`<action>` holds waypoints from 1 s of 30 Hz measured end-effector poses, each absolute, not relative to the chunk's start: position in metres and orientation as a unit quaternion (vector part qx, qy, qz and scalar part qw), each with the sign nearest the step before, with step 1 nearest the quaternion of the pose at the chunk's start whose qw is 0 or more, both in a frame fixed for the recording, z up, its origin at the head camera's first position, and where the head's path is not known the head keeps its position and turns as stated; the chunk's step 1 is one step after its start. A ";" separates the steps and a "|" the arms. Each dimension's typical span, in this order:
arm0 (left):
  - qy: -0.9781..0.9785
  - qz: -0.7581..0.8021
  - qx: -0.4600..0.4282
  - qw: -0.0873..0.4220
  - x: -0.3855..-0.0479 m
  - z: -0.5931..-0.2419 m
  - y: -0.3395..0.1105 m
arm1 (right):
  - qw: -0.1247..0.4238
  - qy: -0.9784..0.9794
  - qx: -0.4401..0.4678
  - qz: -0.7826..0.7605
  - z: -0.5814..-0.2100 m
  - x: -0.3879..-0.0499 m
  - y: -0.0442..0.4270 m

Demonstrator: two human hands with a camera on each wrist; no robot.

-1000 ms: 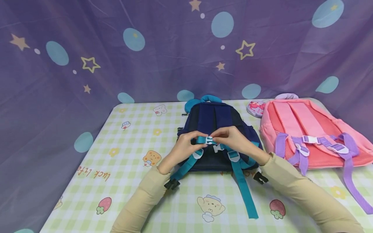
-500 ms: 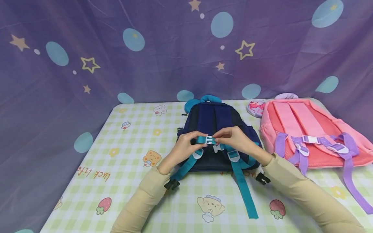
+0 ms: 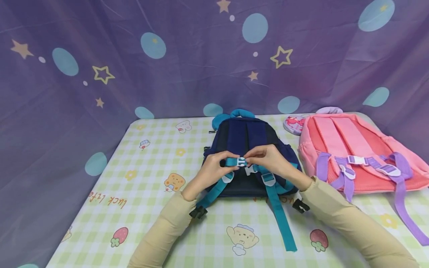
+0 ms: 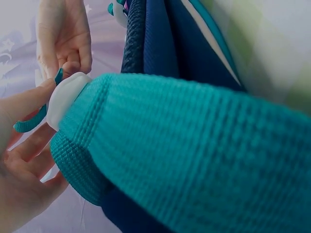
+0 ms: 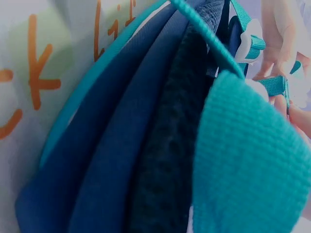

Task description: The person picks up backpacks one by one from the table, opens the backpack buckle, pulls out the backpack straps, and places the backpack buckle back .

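Note:
A dark blue backpack (image 3: 239, 188) lies on the table, its back panel and straps facing up. Over it, my left hand (image 3: 214, 163) pinches a teal strap (image 3: 231, 162) by a white side-release buckle (image 3: 241, 161). From the other side, my right hand (image 3: 266, 159) pinches the teal webbing at the buckle's right edge with thumb and fingertips. A second white buckle piece (image 3: 250, 170) hangs just below the right fingers. White strap adjusters (image 3: 268, 179) sit lower on the shoulder straps. In the left wrist view, a wide teal strap (image 4: 184, 141) covers much of the work.
A pink backpack (image 3: 358, 130) with purple straps lies to the right, a small round pouch (image 3: 295, 124) beside it. Black buckles (image 3: 198, 212) lie near both forearms. A loose teal strap end (image 3: 285, 230) reaches toward the front. A checked cloth (image 3: 151, 223) covers the table.
The right hand shifts slightly right, then stays nearly still. The white buckle tilts a little between the fingers. The left hand and both backpacks barely move.

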State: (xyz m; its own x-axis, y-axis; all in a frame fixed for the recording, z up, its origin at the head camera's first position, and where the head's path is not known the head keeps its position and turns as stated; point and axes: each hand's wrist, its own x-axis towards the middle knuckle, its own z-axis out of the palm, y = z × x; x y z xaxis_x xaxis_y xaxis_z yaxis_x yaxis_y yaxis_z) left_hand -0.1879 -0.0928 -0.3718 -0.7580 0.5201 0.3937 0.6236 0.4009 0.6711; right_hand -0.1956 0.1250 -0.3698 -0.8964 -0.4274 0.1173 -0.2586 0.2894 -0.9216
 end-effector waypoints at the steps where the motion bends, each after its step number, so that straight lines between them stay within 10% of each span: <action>1: -0.835 -0.426 -0.343 0.062 -0.188 -0.372 -0.093 | 0.076 0.798 -0.214 -0.558 -0.370 -0.196 0.125; 30: -0.851 -0.395 -0.339 0.065 -0.184 -0.376 -0.093 | 0.072 0.827 -0.213 -0.515 -0.363 -0.189 0.115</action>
State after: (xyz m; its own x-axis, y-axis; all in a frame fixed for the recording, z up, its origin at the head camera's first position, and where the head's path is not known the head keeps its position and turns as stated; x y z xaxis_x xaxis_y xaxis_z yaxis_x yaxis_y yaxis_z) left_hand -0.1840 -0.0925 -0.3764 -0.7611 0.5269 0.3783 0.6292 0.4581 0.6278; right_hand -0.1890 0.1150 -0.3627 -0.8986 -0.4271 0.1004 -0.2782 0.3780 -0.8830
